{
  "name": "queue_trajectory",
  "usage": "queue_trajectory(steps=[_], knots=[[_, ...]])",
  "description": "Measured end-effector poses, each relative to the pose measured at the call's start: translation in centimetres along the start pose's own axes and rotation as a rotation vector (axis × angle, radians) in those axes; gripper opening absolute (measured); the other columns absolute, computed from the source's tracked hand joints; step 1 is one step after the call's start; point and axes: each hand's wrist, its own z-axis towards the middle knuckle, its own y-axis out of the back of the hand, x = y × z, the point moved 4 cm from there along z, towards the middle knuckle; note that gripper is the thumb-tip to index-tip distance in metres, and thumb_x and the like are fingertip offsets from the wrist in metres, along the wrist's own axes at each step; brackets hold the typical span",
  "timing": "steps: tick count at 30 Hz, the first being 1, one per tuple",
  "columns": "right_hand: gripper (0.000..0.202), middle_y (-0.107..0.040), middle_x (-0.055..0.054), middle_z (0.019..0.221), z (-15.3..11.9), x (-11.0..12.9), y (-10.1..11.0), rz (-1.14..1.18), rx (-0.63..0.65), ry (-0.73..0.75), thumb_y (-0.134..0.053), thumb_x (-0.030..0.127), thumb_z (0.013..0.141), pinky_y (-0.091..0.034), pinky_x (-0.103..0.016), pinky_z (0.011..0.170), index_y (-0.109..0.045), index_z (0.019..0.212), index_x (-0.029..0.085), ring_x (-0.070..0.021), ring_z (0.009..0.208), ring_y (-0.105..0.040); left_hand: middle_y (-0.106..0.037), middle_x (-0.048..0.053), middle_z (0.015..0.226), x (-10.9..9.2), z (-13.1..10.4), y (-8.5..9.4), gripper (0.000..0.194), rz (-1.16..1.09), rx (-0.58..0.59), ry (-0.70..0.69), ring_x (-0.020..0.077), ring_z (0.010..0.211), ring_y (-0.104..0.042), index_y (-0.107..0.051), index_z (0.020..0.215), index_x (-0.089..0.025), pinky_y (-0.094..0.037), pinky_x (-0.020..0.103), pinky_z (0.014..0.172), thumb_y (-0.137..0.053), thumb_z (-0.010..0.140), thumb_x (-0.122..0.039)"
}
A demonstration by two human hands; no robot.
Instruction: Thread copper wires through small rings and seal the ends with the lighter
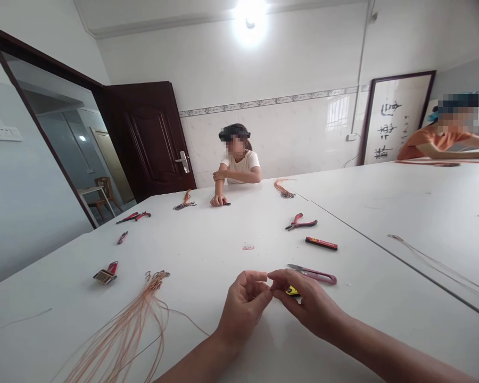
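Note:
My left hand (243, 303) and my right hand (307, 300) meet fingertip to fingertip above the white table (207, 239). Both are closed in a pinch, and whatever lies between the fingers is too small or hidden to name. Just beyond my right hand lie thread snips (319, 275) with a purplish handle. Part of a yellow and black item (292, 290) shows behind the right fingers. To the left of my left hand, a bundle of thin copper-coloured cords (135, 308) with small metal hooks at its far end spreads toward the near edge.
Beyond my hands lie a black-and-red box (321, 243) and red-handled pliers (300, 222). On the left are more pliers (133, 217), small cutters (122, 238) and an open matchbox-like box (106, 274). One person (239, 165) sits opposite, another (435, 141) at far right.

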Motion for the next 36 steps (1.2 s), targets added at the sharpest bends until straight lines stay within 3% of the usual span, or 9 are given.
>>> queue_trajectory(steps=[6,11,20,36], knots=[[0.018,-0.057,0.000,0.075,0.1,-0.3,0.0,0.053,-0.046,-0.084,-0.042,0.019,0.081,-0.045,-0.025,0.060,-0.044,0.099,0.021,-0.0109,0.068,-0.053,-0.052,-0.003,0.062,0.3,0.3,0.0,0.021,-0.079,-0.001,0.020,0.0065,0.060,-0.045,-0.054,0.086,-0.018,-0.034,0.020,0.058,-0.064,0.068,-0.021],[0.017,-0.059,-0.002,0.080,0.2,-0.1,0.1,0.153,-0.035,-0.087,-0.043,0.015,0.079,-0.046,-0.023,0.062,-0.047,0.095,0.020,-0.0104,0.072,-0.056,-0.053,-0.003,0.062,0.2,0.2,-0.2,0.019,-0.090,-0.014,0.062,0.0070,0.061,-0.046,-0.056,0.085,-0.018,-0.035,0.021,0.060,-0.064,0.068,-0.020],[0.019,-0.059,-0.003,0.078,0.1,-0.5,0.3,0.077,-0.062,-0.121,-0.043,0.017,0.079,-0.047,-0.024,0.059,-0.046,0.098,0.021,-0.0117,0.072,-0.056,-0.054,-0.004,0.061,0.0,0.5,-0.4,0.022,-0.075,-0.048,0.126,0.0081,0.061,-0.048,-0.055,0.085,-0.019,-0.035,0.021,0.060,-0.066,0.066,-0.022],[0.024,-0.057,-0.003,0.082,-0.2,-1.1,0.6,0.138,-0.051,-0.123,-0.043,0.016,0.080,-0.046,-0.025,0.060,-0.044,0.104,0.020,-0.0105,0.071,-0.053,-0.057,-0.004,0.065,0.5,0.7,-0.3,0.021,-0.089,0.031,0.186,0.0085,0.066,-0.050,-0.056,0.087,-0.022,-0.036,0.024,0.067,-0.064,0.067,-0.022]])
